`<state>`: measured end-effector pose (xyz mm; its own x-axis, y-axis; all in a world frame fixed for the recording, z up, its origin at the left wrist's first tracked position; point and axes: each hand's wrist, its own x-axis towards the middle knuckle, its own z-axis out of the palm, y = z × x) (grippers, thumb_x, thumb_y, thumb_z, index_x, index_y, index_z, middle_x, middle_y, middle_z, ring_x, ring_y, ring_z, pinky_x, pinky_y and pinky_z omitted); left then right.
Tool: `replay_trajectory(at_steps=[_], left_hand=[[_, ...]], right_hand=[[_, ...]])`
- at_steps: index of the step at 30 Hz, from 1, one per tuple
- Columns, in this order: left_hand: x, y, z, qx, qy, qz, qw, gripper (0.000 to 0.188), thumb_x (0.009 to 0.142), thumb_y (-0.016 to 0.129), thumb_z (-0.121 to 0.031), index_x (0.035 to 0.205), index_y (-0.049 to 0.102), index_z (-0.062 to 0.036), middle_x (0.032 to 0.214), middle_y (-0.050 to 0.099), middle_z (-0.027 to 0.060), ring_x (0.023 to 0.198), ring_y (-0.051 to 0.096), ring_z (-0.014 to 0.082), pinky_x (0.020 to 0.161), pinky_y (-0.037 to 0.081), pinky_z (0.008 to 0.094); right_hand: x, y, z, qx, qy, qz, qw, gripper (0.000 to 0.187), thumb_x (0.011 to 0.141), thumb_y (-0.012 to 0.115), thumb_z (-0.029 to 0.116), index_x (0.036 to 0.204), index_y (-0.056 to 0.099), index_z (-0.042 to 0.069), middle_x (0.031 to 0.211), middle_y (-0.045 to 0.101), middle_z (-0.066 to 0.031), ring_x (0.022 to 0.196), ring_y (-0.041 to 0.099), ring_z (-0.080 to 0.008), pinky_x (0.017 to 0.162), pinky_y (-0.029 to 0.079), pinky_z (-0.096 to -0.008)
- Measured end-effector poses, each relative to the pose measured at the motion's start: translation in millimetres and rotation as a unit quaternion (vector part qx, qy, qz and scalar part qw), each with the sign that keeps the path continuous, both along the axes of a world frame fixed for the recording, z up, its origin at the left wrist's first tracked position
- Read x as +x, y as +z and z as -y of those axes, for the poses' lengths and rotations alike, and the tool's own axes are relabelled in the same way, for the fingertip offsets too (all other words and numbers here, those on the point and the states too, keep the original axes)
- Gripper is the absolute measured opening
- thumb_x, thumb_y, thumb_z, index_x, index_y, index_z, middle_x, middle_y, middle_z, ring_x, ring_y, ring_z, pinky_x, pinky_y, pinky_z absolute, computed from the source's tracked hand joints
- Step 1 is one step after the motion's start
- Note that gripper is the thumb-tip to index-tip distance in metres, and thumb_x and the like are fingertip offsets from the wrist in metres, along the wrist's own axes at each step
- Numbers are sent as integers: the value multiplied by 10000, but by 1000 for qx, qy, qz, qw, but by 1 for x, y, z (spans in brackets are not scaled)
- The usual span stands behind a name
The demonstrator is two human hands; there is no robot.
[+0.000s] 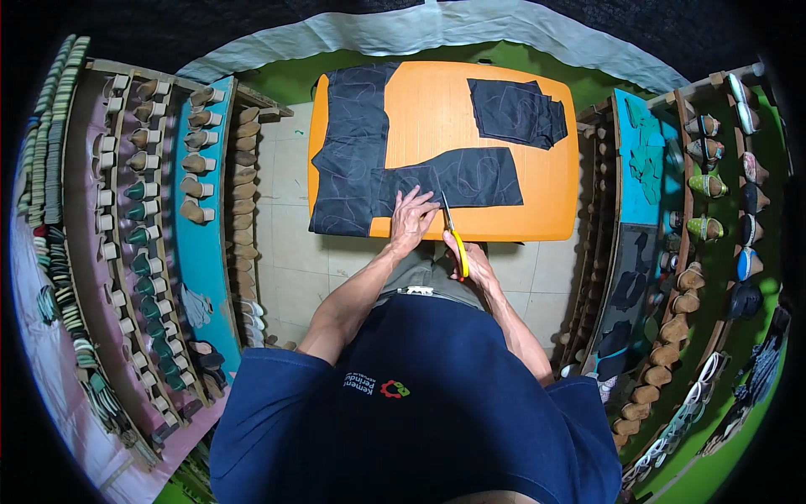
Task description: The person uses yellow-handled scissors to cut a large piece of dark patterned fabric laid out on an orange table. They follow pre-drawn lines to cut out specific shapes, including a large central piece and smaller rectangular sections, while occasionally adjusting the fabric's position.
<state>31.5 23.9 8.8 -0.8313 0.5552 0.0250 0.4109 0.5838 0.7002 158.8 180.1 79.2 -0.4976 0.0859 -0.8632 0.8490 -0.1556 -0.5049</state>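
Black fabric with pale curved lines drawn on it lies across the orange table. My left hand rests flat on it, fingers spread, close to the near edge. My right hand is closed round the handles of yellow-handled scissors. The scissor blades reach over the fabric just right of my left fingertips, pointing away from me. A longer stretch of the black fabric runs along the table's left side. At the far right lies a stack of cut black fabric pieces, also marked with lines.
On the left, racks hold rows of wooden shoe lasts and bundles of striped material. The right racks carry more lasts, sandals and green scraps. Pale floor tiles surround the table.
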Motion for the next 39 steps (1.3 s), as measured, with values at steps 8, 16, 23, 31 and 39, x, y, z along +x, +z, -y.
replay_trajectory(at_steps=[8,16,23,31,39], left_hand=[[-2,-1,1,3,-8,7,1000,170,887,748,-207,1034,813,-155,1273,714,86,1378,511,376,1183,240,649],[0,-1,0,8,-9,15,1000,174,900,738,-214,1045,809,-151,1281,710,83,1388,500,368,1180,240,648],[-3,-4,5,1,-11,12,1000,162,899,738,-210,1034,811,-158,1286,707,85,1380,513,351,1175,246,660],[-2,0,7,12,-17,15,1000,175,897,724,-197,1044,812,-161,1293,703,92,1390,503,346,1187,235,650],[-2,2,6,4,-18,17,1000,180,906,715,-212,1050,811,-163,1294,702,90,1391,499,344,1190,232,646]], right_hand=[[2,-6,0,19,4,7,1000,802,703,676,872,718,554,79,610,465,16,509,519,-116,505,533,-304],[4,-9,-3,31,6,2,1000,797,725,689,845,720,590,54,621,505,-6,538,538,-141,499,503,-307],[6,-19,3,37,17,-2,999,746,774,684,809,736,593,70,653,505,7,602,508,-123,527,484,-303],[0,-6,3,-10,13,-2,1000,878,761,632,861,901,636,-5,666,479,8,594,522,-124,546,536,-311],[2,-11,7,41,2,-2,999,785,766,670,827,724,610,45,630,504,-11,556,519,-117,512,521,-314]])
